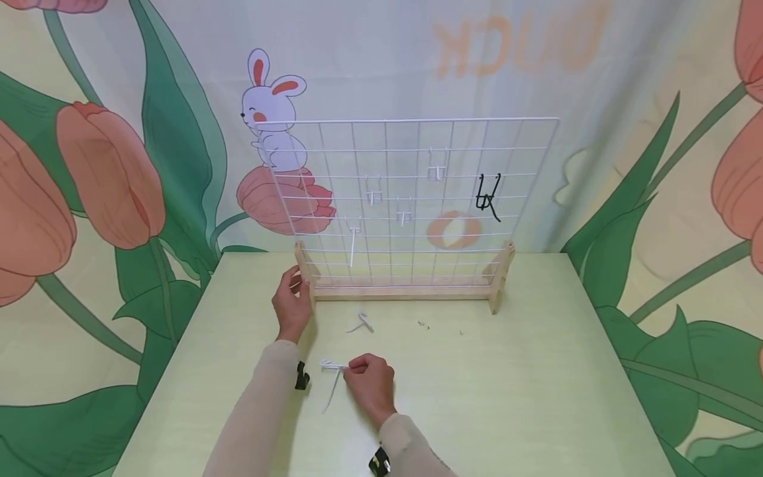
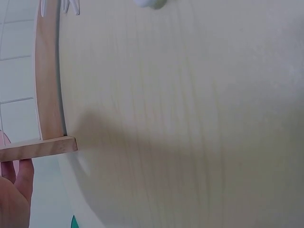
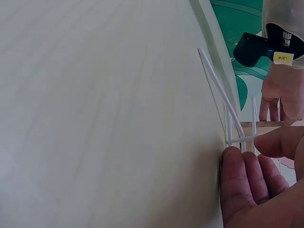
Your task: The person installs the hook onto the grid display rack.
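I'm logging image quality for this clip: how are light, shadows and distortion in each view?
Head: evenly lit, a soft shadow beside the left sleeve on the table; left wrist: dimmer and greyer, a broad shadow across the table, a pale hazy patch near the upper right edge; right wrist: also dim, the table's far edge curved, a soft shadow beside the right hand.

Head view looks forward and down across a pale yellow wood-grain table [image 1: 536, 391]; nearer wrist views, turned sideways, share the bare left hand [image 2: 14, 199].
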Motion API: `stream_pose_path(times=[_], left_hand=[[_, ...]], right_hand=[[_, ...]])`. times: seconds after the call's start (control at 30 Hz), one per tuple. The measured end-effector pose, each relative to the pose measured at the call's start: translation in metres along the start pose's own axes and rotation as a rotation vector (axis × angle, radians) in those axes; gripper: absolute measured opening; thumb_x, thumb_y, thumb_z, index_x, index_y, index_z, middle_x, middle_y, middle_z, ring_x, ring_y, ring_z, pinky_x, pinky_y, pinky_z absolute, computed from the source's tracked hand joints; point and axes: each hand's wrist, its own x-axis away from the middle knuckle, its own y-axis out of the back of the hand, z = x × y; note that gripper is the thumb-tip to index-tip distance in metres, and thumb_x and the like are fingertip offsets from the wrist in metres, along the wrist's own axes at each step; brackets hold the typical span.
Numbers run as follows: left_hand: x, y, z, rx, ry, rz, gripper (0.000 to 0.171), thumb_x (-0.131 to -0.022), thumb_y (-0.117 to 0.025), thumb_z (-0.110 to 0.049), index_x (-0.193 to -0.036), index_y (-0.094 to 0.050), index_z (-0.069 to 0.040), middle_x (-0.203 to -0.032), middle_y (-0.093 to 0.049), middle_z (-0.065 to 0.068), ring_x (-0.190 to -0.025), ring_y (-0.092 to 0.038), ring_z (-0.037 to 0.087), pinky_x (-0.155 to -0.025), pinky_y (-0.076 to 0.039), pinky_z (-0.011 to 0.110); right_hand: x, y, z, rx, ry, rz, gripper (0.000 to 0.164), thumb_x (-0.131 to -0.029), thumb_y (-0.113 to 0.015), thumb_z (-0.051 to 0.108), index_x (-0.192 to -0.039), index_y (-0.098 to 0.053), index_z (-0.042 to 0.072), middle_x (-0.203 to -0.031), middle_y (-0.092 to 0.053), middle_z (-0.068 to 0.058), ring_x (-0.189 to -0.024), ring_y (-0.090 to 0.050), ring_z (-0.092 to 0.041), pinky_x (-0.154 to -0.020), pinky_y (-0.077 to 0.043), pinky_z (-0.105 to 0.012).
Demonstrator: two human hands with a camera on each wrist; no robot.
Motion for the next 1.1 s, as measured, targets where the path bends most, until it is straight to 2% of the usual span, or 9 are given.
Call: stream_pose_path(times=[0.37,0.7,1.1], left_hand=[[-0.001,-0.001,0.004,-0.018,0.008,-0.002,0.038,-0.105,-0.065,-0.012,-0.142,-0.062,-0.016,-0.127,-0.072,0.019,-0.117,-0.072,0.038,-0.099,-0.060,0.054],[-0.001,0.000,0.001,-0.014,0.021,0.014,0.038,-0.105,-0.065,-0.012,-0.143,-0.061,-0.016,-0.129,-0.071,0.019,-0.120,-0.071,0.037,-0.100,-0.060,0.054],[-0.001,0.001,-0.001,-0.028,0.041,0.025,0.040,-0.106,-0.064,-0.013,-0.145,-0.060,-0.017,-0.131,-0.071,0.018,-0.120,-0.071,0.037,-0.100,-0.060,0.053]], right_hand=[[-0.015,-0.002,-0.002,0.009,0.004,0.016,0.006,-0.083,-0.082,0.013,-0.084,-0.077,0.017,-0.074,-0.073,0.008,-0.069,-0.066,-0.004,-0.070,-0.055,-0.026],[-0.028,-0.004,0.002,0.063,0.065,0.042,0.004,-0.084,-0.078,0.011,-0.087,-0.079,0.014,-0.074,-0.074,0.009,-0.068,-0.065,-0.002,-0.072,-0.057,-0.026],[-0.024,-0.002,-0.003,0.092,0.068,0.060,0.007,-0.084,-0.075,0.013,-0.083,-0.078,0.019,-0.071,-0.072,0.011,-0.066,-0.063,-0.002,-0.069,-0.054,-0.024]])
